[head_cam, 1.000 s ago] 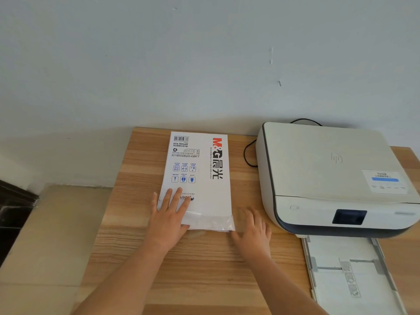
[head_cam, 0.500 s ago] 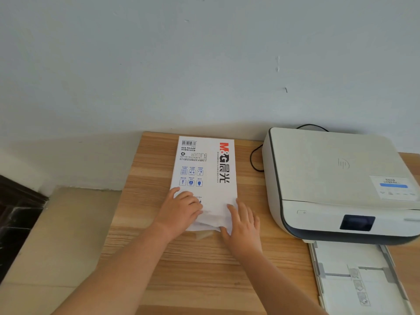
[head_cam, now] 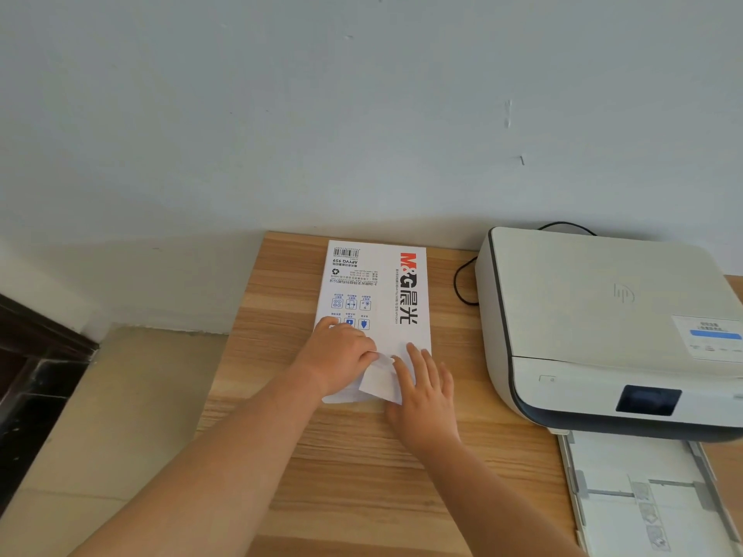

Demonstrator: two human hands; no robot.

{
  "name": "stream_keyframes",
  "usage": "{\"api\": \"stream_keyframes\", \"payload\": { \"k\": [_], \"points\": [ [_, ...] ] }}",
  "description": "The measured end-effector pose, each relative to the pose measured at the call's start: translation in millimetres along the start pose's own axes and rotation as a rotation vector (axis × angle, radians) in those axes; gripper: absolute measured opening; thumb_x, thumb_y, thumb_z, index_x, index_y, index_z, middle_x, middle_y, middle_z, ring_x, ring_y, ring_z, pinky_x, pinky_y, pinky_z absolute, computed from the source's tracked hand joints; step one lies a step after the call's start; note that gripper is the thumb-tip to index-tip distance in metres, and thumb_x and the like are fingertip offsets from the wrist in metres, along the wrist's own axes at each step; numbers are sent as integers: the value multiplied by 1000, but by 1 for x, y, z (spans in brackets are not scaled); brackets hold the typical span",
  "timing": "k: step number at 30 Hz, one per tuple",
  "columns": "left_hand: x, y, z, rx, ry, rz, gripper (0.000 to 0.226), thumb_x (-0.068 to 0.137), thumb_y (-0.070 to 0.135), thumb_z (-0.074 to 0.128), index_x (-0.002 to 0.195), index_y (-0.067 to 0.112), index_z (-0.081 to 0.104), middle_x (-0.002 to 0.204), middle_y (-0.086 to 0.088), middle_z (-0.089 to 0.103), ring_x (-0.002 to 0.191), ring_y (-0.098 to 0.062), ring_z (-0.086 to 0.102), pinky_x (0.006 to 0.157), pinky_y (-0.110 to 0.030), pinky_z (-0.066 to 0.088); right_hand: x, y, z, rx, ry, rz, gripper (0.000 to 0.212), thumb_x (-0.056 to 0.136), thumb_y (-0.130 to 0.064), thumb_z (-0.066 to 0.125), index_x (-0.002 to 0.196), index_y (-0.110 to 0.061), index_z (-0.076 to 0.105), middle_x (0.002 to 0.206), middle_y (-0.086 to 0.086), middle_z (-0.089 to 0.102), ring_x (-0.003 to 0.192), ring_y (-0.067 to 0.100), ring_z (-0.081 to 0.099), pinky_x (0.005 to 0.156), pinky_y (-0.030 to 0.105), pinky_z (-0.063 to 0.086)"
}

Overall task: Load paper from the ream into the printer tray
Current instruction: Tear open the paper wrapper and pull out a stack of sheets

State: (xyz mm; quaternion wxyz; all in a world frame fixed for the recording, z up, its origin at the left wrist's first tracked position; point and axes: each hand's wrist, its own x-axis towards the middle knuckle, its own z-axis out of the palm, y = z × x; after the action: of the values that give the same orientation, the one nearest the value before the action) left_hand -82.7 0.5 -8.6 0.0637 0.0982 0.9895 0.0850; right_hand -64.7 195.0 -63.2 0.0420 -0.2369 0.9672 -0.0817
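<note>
The ream [head_cam: 374, 311] lies flat on the desk [head_cam: 362, 468] left of the printer [head_cam: 611, 327], near end pinned under the curled left hand [head_cam: 335, 361] while the wrapper flap [head_cam: 380, 381] is pried by the flat, open right hand [head_cam: 424, 389], likely to get it open. "M&G" and "APYVQ 959" are legible on the wrapper; the tray [head_cam: 603, 460] is pulled out, apparently without paper.

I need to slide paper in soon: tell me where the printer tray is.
In the head view the printer tray sits at lower right, pulled out from under the front of the printer onto the table, right of the right hand.
</note>
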Motion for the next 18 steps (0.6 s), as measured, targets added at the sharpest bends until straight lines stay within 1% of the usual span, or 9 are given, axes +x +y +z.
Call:
{"api": "stream_keyframes", "payload": {
  "k": [3, 5, 7, 9, 11, 12, 14, 16, 18],
  "points": [
    [2, 0, -1, -40, -29, -7, 36, 98, 43, 37, 96, 28, 70, 91, 9, 69, 91, -11, 60, 100, -38, 33, 4, 0, -5, 93, 38, 31, 59, 76, -34, 66, 131, -20, 50, 149, 9, 40, 137, 32, 36, 107, 55, 31],
    [0, 0, -2, -64, -34, -7, 35, 97, 45, 39, 103, 28, 69, 100, 9, 70, 98, -12, 60, 100, -37, 33, 8, 2, -7, 151, 72, 29, 45, 77, -33, 65, 119, -20, 58, 145, 8, 46, 134, 32, 41, 104, 55, 34],
    [-4, 0, -1, -61, -26, 5, 41, 94, 54, 39, 114, 29, 65, 113, 10, 67, 109, -11, 57, 104, -37, 31, 11, 4, -9, 213, 109, 18, 32, 80, -33, 64, 109, -20, 63, 140, 8, 51, 129, 31, 47, 101, 53, 37],
    [-10, 0, 0, -37, -11, 18, 56, 87, 68, 36, 118, 30, 63, 120, 11, 64, 114, -12, 54, 107, -39, 30, 14, 6, -11, 262, 112, 25, 30, 84, -38, 56, 106, -20, 66, 138, 6, 53, 127, 29, 48, 102, 48, 34],
    [-15, -1, 2, -12, 61, 34, 64, 80, 75, 36, 113, 28, 66, 115, 11, 65, 111, -13, 55, 105, -42, 34, 18, 7, -13, 306, 95, 42, 34, 88, -44, 51, 108, -21, 67, 138, 3, 53, 128, 25, 47, 105, 42, 30],
    [-16, -2, 3, 2, 114, 32, 63, 79, 74, 39, 110, 27, 67, 113, 9, 65, 110, -15, 56, 103, -44, 36, 20, 8, -14, 331, 84, 54, 32, 90, -43, 54, 109, -22, 67, 138, 2, 52, 130, 23, 45, 106, 41, 27],
    [-17, -2, 3, -14, 248, -29, 54, 83, 64, 45, 111, 23, 66, 116, 5, 64, 114, -19, 55, 101, -46, 39, 25, 9, -17, 381, 67, 83, 27, 91, -41, 59, 110, -23, 67, 139, -2, 51, 132, 19, 41, 108, 38, 23],
    [-22, -1, 1, -79, 388, -105, 43, 88, 50, 47, 112, 18, 64, 120, 0, 62, 118, -23, 53, 100, -43, 39, 32, 9, -22, 428, 49, 122, 27, 91, -42, 58, 109, -24, 68, 139, -4, 50, 133, 16, 39, 108, 36, 20],
    [-34, 1, 2, -112, 482, -88, 35, 90, 39, 50, 111, 16, 65, 121, -3, 62, 118, -24, 53, 100, -38, 36, 38, 10, -26, 423, 34, 123, 28, 91, -43, 58, 109, -24, 68, 138, -6, 51, 132, 14, 39, 108, 35, 20]
  ]
}}
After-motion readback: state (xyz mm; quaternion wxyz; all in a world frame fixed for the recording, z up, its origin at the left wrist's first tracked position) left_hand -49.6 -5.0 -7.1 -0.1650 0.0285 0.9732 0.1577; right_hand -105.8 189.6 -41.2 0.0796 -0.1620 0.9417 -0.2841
